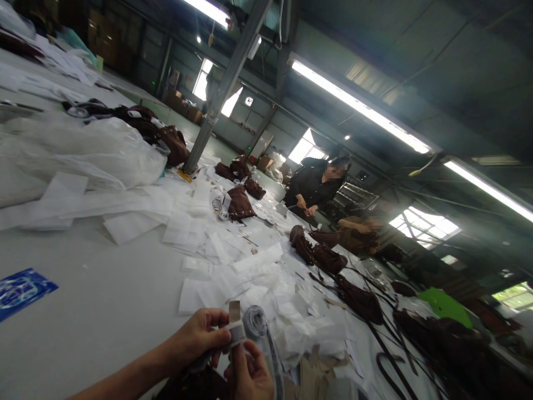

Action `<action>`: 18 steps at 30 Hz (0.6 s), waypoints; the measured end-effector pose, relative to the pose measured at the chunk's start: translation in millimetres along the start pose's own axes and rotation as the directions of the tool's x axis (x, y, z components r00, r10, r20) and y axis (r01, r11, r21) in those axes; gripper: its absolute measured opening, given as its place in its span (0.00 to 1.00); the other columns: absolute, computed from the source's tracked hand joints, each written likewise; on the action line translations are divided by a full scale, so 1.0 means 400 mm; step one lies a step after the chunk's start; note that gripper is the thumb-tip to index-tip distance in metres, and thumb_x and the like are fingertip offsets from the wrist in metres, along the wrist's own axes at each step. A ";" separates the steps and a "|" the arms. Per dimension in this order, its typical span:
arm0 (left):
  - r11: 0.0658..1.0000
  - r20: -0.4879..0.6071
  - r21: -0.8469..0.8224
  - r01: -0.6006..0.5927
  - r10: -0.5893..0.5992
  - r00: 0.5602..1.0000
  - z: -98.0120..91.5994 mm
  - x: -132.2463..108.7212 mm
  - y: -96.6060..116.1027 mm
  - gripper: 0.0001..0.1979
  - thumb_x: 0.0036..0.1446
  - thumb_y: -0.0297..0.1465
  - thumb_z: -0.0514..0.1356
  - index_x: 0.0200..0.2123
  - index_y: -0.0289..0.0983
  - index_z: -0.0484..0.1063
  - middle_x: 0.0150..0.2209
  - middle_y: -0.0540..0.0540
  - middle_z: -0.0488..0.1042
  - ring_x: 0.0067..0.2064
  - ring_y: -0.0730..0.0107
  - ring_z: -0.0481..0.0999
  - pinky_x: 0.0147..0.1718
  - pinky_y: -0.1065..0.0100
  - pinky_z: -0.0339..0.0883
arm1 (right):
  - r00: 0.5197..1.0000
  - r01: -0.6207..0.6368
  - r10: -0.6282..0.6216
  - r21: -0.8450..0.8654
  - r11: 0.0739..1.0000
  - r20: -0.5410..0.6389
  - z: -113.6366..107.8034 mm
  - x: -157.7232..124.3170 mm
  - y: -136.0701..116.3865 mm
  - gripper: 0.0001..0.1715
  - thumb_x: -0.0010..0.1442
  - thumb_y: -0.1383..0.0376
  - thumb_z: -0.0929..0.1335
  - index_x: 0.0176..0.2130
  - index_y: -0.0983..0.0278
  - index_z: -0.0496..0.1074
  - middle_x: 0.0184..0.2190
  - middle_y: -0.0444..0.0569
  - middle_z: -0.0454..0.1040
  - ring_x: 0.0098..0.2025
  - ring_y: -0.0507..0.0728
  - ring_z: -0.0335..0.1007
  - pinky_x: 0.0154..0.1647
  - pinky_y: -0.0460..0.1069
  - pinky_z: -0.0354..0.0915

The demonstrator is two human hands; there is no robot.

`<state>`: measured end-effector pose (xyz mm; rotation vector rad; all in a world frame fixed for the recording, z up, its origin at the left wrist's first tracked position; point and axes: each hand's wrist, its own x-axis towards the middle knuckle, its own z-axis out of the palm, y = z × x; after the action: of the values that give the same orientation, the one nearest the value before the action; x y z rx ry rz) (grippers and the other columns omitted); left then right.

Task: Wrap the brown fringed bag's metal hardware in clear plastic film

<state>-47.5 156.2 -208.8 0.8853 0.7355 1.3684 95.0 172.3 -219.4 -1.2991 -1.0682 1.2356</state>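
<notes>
My left hand (204,336) is closed, thumb and fingers pinching a small grey-white strip (237,331) with a beige-grey end standing up from it. Just below, my right hand (250,373) is closed too, its thumb and fingertips at the strip's lower edge. Beyond the fingers lies a roll of grey strip (255,321), with a length trailing toward me. A dark brown bag (195,386) sits under my hands at the bottom edge, partly hidden by them.
White foam sheets (262,258) are spread over the table (104,316). Brown bags (241,203) and long straps (387,355) lie further off. Clear plastic (104,150), a blue packet (25,291) and a metal post (227,83) are leftward. A person (310,189) works across the table.
</notes>
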 end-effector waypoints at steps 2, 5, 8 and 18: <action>1.000 0.009 0.011 0.007 -0.007 1.000 0.001 -0.001 -0.005 0.18 0.51 0.41 0.65 0.37 0.31 0.72 0.29 0.45 0.76 0.19 0.77 0.71 0.15 0.79 0.57 | 0.999 0.031 -0.033 -0.042 0.999 -0.043 0.001 -0.004 -0.021 0.38 0.40 0.44 0.75 0.42 0.63 0.64 0.13 0.36 0.68 0.13 0.50 0.61 0.13 0.42 0.53; 0.999 0.037 0.029 0.020 -0.021 0.999 0.002 -0.004 0.003 0.18 0.51 0.42 0.66 0.35 0.31 0.73 0.28 0.45 0.75 0.19 0.77 0.71 0.16 0.78 0.59 | 0.994 0.110 -0.112 -0.101 0.989 -0.015 0.007 -0.010 -0.050 0.39 0.41 0.45 0.75 0.44 0.62 0.61 0.14 0.36 0.69 0.12 0.50 0.62 0.13 0.42 0.55; 0.997 0.041 0.063 0.052 -0.055 0.998 0.004 -0.008 0.027 0.18 0.48 0.40 0.67 0.33 0.31 0.73 0.27 0.47 0.75 0.19 0.77 0.70 0.17 0.77 0.59 | 0.989 0.147 -0.143 -0.112 0.983 0.047 0.011 -0.012 -0.065 0.38 0.42 0.48 0.75 0.45 0.62 0.61 0.13 0.35 0.68 0.12 0.49 0.61 0.13 0.41 0.56; 0.995 -0.042 -0.054 0.079 -0.081 0.996 -0.018 0.006 0.042 0.17 0.48 0.40 0.66 0.31 0.30 0.75 0.23 0.44 0.76 0.17 0.79 0.65 0.15 0.77 0.54 | 0.928 0.094 -0.138 0.141 0.985 0.346 -0.042 -0.027 -0.027 0.29 0.43 0.53 0.74 0.43 0.64 0.76 0.38 0.57 0.80 0.42 0.64 0.77 0.43 0.54 0.72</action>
<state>-61.7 159.3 -197.7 0.7789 0.7580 1.3335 111.4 161.2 -208.1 -0.9234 -1.2826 1.4548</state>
